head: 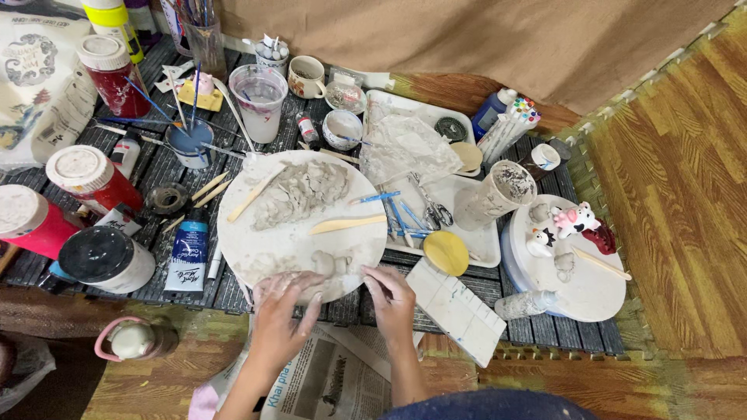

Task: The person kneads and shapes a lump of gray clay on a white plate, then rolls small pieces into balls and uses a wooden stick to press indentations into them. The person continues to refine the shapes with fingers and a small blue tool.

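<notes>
A round white board (257, 241) smeared with grey clay lies on the low dark table. A grey clay mass (299, 193) sits at its far side, and small clay lumps (331, 264) lie near its front edge. My left hand (282, 311) rests flat on the board's near rim, fingers spread and clay-smeared. At the board's right front edge, my right hand (391, 299) has its fingers pinched; whether it holds something I cannot tell. Two wooden modelling sticks (346, 225) lie on the board.
Red jars with white lids (89, 177), a black-lidded jar (105, 258), a paint tube (189, 253) and brush cups (191, 144) crowd the left. A white tray (475, 249) holds tools and scissors. At right, a round stand (587, 292) bears small clay figures. Newspaper (334, 381) lies below.
</notes>
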